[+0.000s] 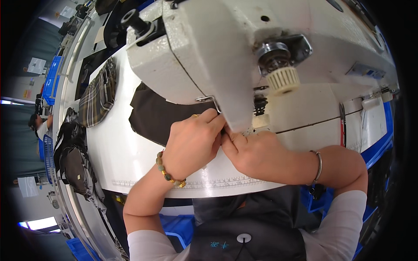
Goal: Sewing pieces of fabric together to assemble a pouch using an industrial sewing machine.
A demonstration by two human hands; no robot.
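Observation:
A dark brown fabric piece (161, 111) lies flat on the white sewing table, running under the head of a white sewing machine (200, 56). My left hand (196, 137), with a beaded bracelet at its wrist, is closed at the fabric's right end, its fingertips bunched beside the needle area. Against it, my right hand (252, 150) pinches with thumb and fingers at the same spot, where a dark bit of the fabric shows between the hands. The machine head partly covers the right fingertips. Needle and presser foot are mostly hidden.
Left on the table rests a plaid fabric piece (99, 93). More dark and plaid pieces (76, 167) are piled beyond the table's left edge. A printed ruler (222, 182) follows the front edge. Blue bins (177, 228) stand below. A person (42, 126) sits far left.

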